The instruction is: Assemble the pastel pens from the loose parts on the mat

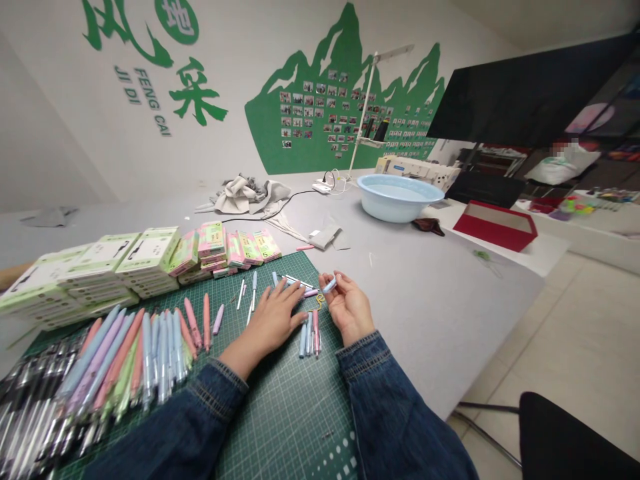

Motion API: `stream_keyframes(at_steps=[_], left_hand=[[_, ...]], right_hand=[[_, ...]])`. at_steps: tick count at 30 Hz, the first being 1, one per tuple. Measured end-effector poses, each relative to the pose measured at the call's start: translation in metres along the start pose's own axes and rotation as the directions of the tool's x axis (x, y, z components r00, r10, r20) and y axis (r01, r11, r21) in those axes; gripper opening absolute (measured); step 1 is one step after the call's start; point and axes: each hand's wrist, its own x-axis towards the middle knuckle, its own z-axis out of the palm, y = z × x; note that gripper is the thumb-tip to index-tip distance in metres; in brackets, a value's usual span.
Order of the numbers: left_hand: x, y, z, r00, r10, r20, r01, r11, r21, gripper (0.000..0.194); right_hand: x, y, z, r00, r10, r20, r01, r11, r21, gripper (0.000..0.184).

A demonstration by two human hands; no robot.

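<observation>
My right hand [351, 308] is closed in a pinch on a short light blue pen barrel [329, 287], held just over the mat's right edge. Palm down, my left hand [274, 312] lies with its fingers stretched out over the green cutting mat [270, 400]. Its fingertips reach several loose pen parts, among them a purple barrel [311, 293]; whether they touch is hard to see. A small yellow item [318, 303] lies between the hands. Below it sit blue and pink pens [315, 333] side by side. White refills [241, 294] rest left of my left hand.
Many colored pens [163, 347] and clear-barreled pens [30, 400] cover the mat's left side. Stacked boxes [147, 260] and small pink-green cartons [213, 240] stand behind. A blue basin [400, 198], a red box [495, 225], grey fabric [247, 195] and a sewing machine [420, 170] are farther back.
</observation>
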Motion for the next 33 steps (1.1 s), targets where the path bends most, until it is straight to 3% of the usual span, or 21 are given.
stream_keyframes(at_steps=[4,12,14,17,22,28,33], left_hand=[[-0.012,0.002,0.008,0.993,0.034,0.115,-0.032,0.999,-0.021,0.059],[-0.047,-0.003,-0.028,0.956,0.079,0.281,-0.051,0.993,-0.106,0.051],[-0.055,0.004,-0.034,0.956,0.099,0.277,-0.076,0.993,-0.092,0.053],[-0.066,0.026,-0.035,0.945,0.227,0.236,-0.209,0.973,-0.099,0.056],[-0.075,0.057,-0.015,0.901,0.394,0.183,-0.377,0.918,-0.122,0.057],[-0.064,0.045,0.009,0.929,0.351,0.119,-0.349,0.936,-0.039,0.059],[-0.058,0.03,0.016,0.963,0.264,0.057,-0.266,0.964,0.032,0.058]], right_hand=[[0.001,0.0,0.0,1.0,-0.007,-0.002,0.007,1.0,0.001,0.017],[0.001,-0.001,-0.002,1.0,-0.022,0.002,0.022,1.0,0.015,0.017],[0.003,-0.002,-0.003,1.0,-0.024,-0.003,0.024,1.0,0.017,0.017],[0.006,-0.005,-0.005,0.999,-0.037,-0.015,0.037,0.999,0.029,0.015],[0.01,-0.01,-0.008,0.995,-0.071,-0.065,0.074,0.996,0.047,0.017],[0.016,-0.008,-0.012,0.994,-0.101,-0.039,0.1,0.995,-0.015,0.015],[0.019,-0.001,-0.016,0.975,-0.223,0.019,0.214,0.903,-0.372,0.012]])
